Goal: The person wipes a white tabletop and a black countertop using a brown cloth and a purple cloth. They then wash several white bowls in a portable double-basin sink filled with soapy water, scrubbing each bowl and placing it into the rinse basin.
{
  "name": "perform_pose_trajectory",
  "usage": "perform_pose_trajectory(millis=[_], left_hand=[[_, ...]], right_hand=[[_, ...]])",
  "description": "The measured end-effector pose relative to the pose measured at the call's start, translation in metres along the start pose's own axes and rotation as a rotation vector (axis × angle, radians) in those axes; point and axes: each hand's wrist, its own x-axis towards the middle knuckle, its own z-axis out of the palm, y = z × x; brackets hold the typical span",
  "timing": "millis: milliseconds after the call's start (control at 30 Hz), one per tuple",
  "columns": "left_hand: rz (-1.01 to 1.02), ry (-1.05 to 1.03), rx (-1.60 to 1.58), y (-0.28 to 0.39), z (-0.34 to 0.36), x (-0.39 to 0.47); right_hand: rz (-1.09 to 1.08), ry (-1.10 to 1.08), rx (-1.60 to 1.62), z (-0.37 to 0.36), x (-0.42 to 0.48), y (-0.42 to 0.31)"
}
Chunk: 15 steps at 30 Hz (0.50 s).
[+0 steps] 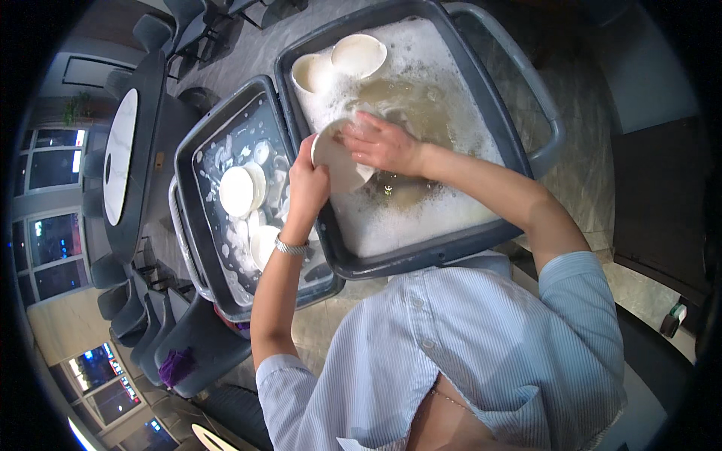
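My left hand (309, 183) grips the rim of a white bowl (338, 163), tilted over a dark plastic tub (428, 256) of cloudy, foamy water. Against the bowl's inner side, my right hand (378, 141) presses a pale, wet cloth or sponge, mostly hidden by its fingers. Two more white bowls (359, 56) lie in the suds at the tub's far left corner. To the left, a second dark tub (186, 163) holds clearer water with foam patches, a pair of overlapping white bowls (237, 191) and another white dish (264, 247) partly behind my left wrist.
A grey handle (541, 101) curves out from the foamy tub's right side. A metal handle (189, 242) runs along the left tub. Further left stand an oval table (135, 152) and several grey chairs; a purple cloth (176, 367) lies on one chair.
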Motion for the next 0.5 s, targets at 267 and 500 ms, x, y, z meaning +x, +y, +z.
perform_pose_trajectory(millis=[267, 500], left_hand=[[0.721, 0.228, 0.649, -0.007, -0.035, -0.011], [0.455, 0.546, 0.743, -0.064, -0.068, 0.028]], right_hand=[[1.283, -0.099, 1.087, -0.038, 0.040, 0.019], [0.790, -0.097, 0.769, -0.019, 0.054, 0.013]])
